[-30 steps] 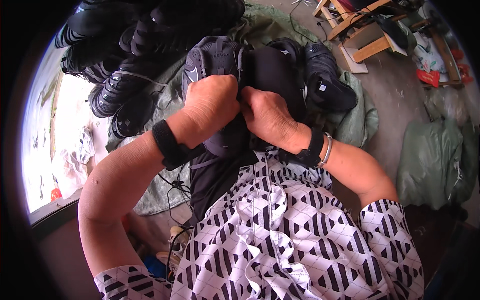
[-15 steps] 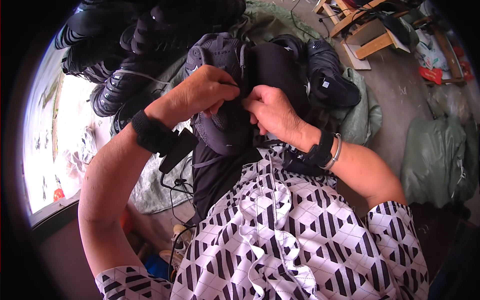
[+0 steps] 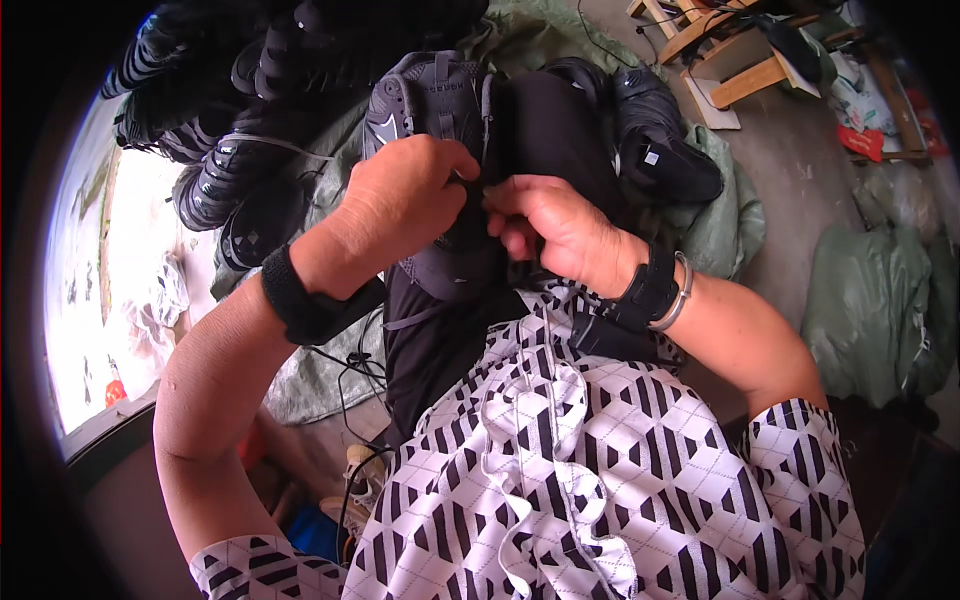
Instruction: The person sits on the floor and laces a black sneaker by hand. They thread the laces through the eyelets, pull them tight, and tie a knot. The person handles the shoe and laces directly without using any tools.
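A dark grey sneaker (image 3: 437, 92) lies on my black-trousered left thigh, its toe pointing toward me. Over the middle of the shoe my left hand (image 3: 400, 200) is closed, back up, with curled fingers near the lacing area. My right hand (image 3: 560, 225) pinches with thumb and forefinger at the shoe's right edge, close to the left fingertips. Whatever thin thing the fingers hold is too dark and hidden to make out. A black strap circles each wrist, and a metal bangle sits beside the right one.
Dark sneakers (image 3: 225, 185) are heaped at the far left. Another black shoe (image 3: 668, 165) lies beyond my right knee on green sheeting (image 3: 728, 215). A wooden stool (image 3: 750, 82) stands far right, above a full green sack (image 3: 870, 315). Black cables (image 3: 345, 372) hang by my left leg.
My left hand has turned and shifted slightly down over the shoe, uncovering a white mark on the shoe's side. The right hand stays at the edge, its lower fingers curled in more.
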Demonstrator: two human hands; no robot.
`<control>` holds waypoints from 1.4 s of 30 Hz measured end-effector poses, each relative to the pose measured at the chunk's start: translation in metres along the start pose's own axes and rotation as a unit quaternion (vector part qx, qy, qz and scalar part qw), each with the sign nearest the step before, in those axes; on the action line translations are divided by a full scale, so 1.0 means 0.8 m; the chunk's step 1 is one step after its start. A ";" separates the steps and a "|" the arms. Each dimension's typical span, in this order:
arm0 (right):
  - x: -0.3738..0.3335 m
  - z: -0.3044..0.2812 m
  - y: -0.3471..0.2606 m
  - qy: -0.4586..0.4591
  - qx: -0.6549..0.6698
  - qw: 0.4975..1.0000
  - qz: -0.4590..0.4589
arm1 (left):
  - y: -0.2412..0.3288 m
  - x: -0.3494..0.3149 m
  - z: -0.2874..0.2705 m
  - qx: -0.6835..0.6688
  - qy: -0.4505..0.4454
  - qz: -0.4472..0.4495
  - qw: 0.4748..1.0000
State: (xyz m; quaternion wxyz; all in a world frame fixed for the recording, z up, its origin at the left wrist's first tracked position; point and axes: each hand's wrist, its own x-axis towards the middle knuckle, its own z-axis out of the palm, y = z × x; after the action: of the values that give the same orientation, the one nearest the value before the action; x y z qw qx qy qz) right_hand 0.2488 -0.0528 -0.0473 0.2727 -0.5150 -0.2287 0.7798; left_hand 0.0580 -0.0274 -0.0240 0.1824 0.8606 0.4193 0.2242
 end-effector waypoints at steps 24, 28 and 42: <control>0.004 0.016 -0.017 0.055 -0.366 0.904 -0.214 | 0.011 0.001 -0.006 -0.226 -0.115 -0.158 0.954; 0.000 -0.002 -0.017 0.004 -0.217 0.970 -0.106 | 0.023 -0.003 -0.012 -0.281 -0.124 -0.234 0.922; -0.014 -0.002 -0.057 0.031 -0.583 0.685 -0.435 | 0.023 -0.009 -0.036 -0.453 0.015 -0.302 0.839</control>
State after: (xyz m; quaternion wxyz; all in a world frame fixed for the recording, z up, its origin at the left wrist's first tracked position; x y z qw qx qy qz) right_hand 0.2624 -0.0266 -0.0111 0.2334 -0.4364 -0.8271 0.2665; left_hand 0.0502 -0.0404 0.0076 0.6039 0.5094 0.5128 0.3358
